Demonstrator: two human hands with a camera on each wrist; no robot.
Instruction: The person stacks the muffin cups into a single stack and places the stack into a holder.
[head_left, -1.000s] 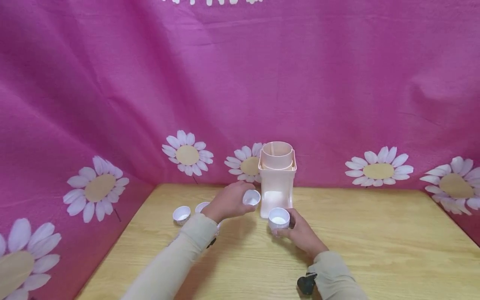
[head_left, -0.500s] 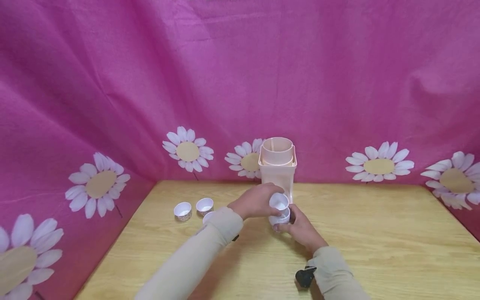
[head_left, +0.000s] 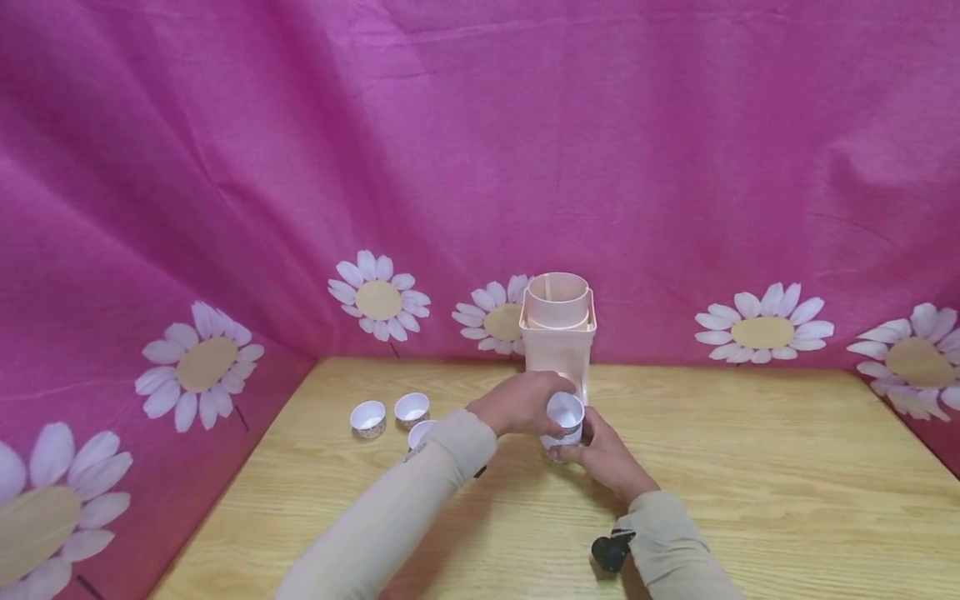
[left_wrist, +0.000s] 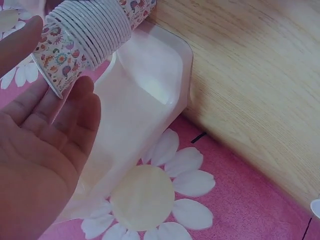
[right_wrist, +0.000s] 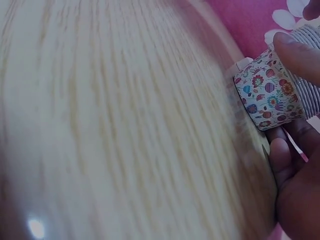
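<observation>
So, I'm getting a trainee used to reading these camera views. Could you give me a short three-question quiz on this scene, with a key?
1. In the head view, how many separate cups show on the table, to the left of the hands?

2. True or false: the right hand is holding nothing.

3. The container standing behind the left hand is:
a) dark green
b) pale pink
c) black

Key:
1. Three.
2. False. It grips a stack of cups.
3. b
</observation>
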